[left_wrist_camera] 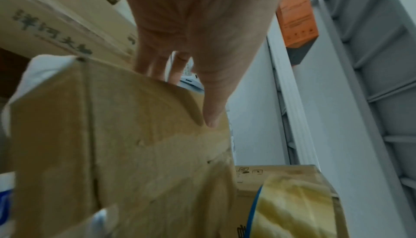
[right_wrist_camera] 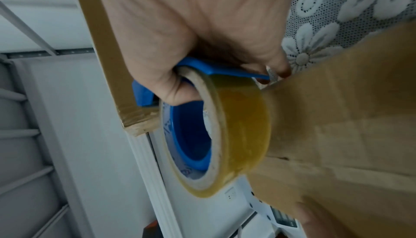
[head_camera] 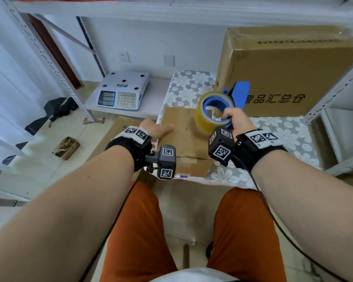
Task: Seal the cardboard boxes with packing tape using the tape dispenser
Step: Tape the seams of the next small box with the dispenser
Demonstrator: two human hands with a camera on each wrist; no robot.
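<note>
A small flat cardboard box (head_camera: 183, 137) lies on the lace-covered table (head_camera: 277, 135) in front of me. My left hand (head_camera: 157, 129) rests on the box's left edge, thumb flat on the top (left_wrist_camera: 211, 117) and fingers (left_wrist_camera: 155, 63) reaching down over the far side. My right hand (head_camera: 232, 119) grips a blue tape dispenser (head_camera: 235, 92) loaded with a yellowish roll of clear tape (head_camera: 204, 117). The roll (right_wrist_camera: 238, 135) hovers just above the box's right part (right_wrist_camera: 349, 117). Whether tape touches the cardboard is unclear.
A large printed cardboard box (head_camera: 289, 72) stands at the back right of the table. A white weighing scale (head_camera: 122, 90) sits on a low shelf to the left. Metal shelving uprights (head_camera: 330, 98) flank both sides. Flattened cardboard (head_camera: 114, 131) and scraps lie on the floor left.
</note>
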